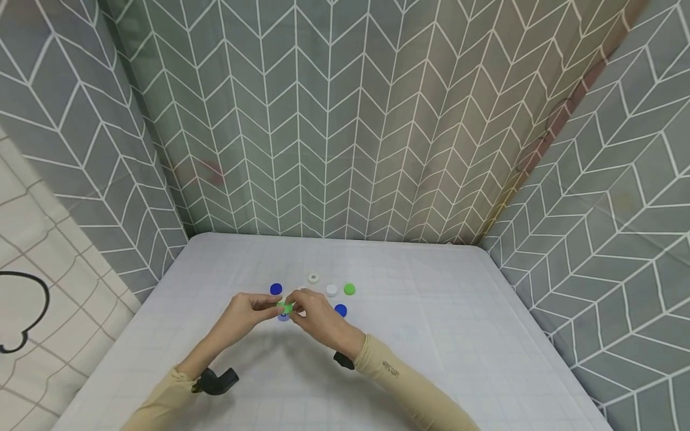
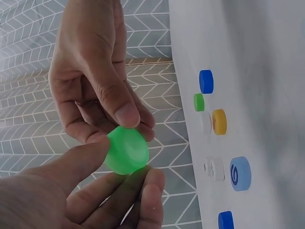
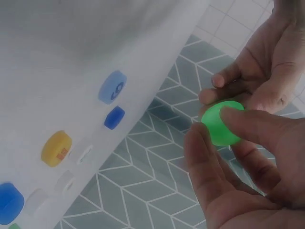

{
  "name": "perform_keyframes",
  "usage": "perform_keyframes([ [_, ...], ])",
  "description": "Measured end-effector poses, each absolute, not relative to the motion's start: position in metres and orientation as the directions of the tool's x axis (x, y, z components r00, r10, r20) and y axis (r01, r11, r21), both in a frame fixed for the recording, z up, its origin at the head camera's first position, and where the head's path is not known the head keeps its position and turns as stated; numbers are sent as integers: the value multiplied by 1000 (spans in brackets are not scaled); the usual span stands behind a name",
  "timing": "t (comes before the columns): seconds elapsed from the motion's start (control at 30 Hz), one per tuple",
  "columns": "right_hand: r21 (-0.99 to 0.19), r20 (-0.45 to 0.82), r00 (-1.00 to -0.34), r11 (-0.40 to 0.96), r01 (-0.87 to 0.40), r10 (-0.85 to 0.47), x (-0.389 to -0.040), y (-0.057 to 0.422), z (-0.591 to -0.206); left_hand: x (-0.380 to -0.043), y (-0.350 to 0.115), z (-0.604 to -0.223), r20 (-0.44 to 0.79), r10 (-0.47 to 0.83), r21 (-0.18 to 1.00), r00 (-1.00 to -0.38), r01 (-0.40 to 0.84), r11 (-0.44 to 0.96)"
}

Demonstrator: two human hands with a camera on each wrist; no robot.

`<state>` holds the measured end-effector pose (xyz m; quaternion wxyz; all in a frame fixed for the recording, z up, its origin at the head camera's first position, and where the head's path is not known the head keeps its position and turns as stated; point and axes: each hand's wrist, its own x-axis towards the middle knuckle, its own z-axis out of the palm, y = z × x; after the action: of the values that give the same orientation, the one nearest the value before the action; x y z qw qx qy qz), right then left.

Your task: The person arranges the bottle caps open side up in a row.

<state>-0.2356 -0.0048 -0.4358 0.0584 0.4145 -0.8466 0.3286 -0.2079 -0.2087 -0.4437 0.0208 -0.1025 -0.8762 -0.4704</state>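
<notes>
A bright green bottle cap (image 2: 127,150) is held up above the white tabletop, between my two hands. My left hand (image 1: 247,312) pinches it by the edge, thumb on one side and fingertips on the other. From the opposite side my right hand (image 1: 319,316) grips the same cap, its thumb lying over the cap in the right wrist view. Below the hands, a light blue cap (image 2: 240,173) with a dark printed mark lies on the table. A dark blue cap (image 1: 276,289) is just beyond my left fingers, and another blue cap (image 1: 341,310) is beside my right hand.
Farther back on the table (image 1: 431,311) lie a second green cap (image 1: 350,289), a white cap (image 1: 331,291) and another white cap with a dark mark (image 1: 314,278). A yellow cap (image 3: 56,148) shows in both wrist views. Patterned curtains (image 1: 334,120) enclose the table.
</notes>
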Motion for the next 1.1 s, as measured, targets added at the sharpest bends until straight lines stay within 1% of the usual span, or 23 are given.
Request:
perform_keyframes([
  [0.2,-445,348,-619,456,-770,-704,-231,-2,-438,-210,-211,-448,127,244,780,-962,248,574],
  [0.4,-427,292,-631,492,-758,-719,-224,2,-440,-211,-210,-452,102,310,746,-945,279,604],
  [0.63,-401,302,-631,506,-764,-714,-221,7,-442,-209,-206,-456,118,343,740,-932,313,596],
  [0.8,-335,319,-626,533,-777,-712,-222,11,-444,-207,-200,-456,114,373,756,-921,324,569],
  [1.0,-294,302,-637,566,-770,-710,-216,14,-452,-205,-193,-463,99,428,709,-898,365,603],
  [1.1,-277,299,-623,558,-782,-723,-214,15,-458,-204,-191,-466,66,455,699,-888,367,614],
])
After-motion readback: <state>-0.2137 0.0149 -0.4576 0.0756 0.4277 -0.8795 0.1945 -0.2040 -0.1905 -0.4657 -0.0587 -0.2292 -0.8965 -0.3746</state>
